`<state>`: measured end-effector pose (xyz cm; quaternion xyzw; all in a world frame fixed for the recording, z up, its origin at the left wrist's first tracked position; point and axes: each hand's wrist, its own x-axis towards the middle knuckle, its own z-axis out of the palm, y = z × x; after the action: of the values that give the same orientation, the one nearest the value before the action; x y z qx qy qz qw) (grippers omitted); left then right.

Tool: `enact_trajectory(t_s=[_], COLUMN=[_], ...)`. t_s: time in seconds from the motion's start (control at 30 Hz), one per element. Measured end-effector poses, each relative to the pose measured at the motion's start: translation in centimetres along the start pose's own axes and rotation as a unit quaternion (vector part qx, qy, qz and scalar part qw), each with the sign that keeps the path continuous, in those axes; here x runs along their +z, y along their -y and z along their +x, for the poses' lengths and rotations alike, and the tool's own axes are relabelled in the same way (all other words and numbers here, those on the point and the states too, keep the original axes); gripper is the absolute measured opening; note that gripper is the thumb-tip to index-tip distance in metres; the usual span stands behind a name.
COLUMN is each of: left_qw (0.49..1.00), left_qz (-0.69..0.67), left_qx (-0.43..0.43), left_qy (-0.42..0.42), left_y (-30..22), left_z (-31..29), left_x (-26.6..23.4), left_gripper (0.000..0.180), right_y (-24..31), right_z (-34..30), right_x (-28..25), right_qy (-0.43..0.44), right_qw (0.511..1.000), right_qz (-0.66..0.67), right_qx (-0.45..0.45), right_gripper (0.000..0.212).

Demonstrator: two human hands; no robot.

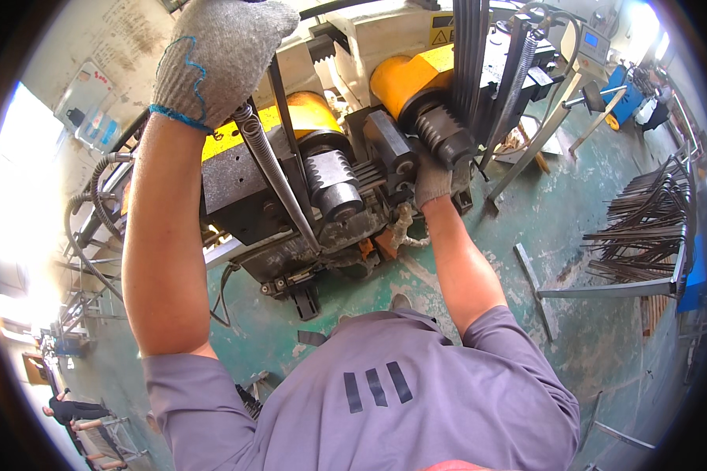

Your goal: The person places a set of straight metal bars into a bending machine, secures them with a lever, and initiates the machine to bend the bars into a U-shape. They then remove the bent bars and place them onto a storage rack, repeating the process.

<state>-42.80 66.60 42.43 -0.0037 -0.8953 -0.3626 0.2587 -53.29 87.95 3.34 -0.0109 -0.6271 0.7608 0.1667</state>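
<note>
My left hand (220, 59), in a grey knit glove with a blue cuff, is raised high over the machine. It looks closed, but the top edge of the picture cuts off its fingers and what they hold. A coil spring (271, 161) and a dark bar (284, 118) run down below it. My right hand (430, 177), in a similar glove, reaches in beside a black block (390, 145) and under a black ribbed cylinder (444, 135). Its fingers are hidden there. Another ribbed cylinder (331, 184) projects from a yellow housing (310, 114) to the left.
Dark flat strips (470, 63) stand at the machine's right part, near another spring (518, 74). A metal rack (605, 290) with many dark rods (644, 216) is on the green floor at right. A control box (591, 41) stands far right; a person (78, 410) is far left.
</note>
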Motion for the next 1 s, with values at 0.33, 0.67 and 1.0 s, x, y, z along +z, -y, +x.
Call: enact_trajectory(t_s=[0.33, 0.67, 1.0], left_qw=[0.994, 0.996, 0.993], left_qz=[0.064, -0.075, -0.073], left_qx=[0.083, 0.017, 0.032], left_qy=[0.031, -0.043, 0.084], left_y=[0.6, -4.1, 2.0], left_z=[0.4, -0.8, -0.4], left_x=[-0.6, 0.4, -3.1], left_gripper=[0.029, 0.018, 0.027], right_y=[-0.6, 0.0, -0.9], right_z=[0.4, 0.1, -1.3], right_x=[-0.1, 0.0, -0.7], right_qy=[0.014, -0.019, 0.033], right_qw=[0.999, 0.990, 0.998], right_qz=[0.023, 0.102, -0.021], right_qx=[0.033, 0.100, 0.040], right_gripper=[0.051, 0.038, 0.031])
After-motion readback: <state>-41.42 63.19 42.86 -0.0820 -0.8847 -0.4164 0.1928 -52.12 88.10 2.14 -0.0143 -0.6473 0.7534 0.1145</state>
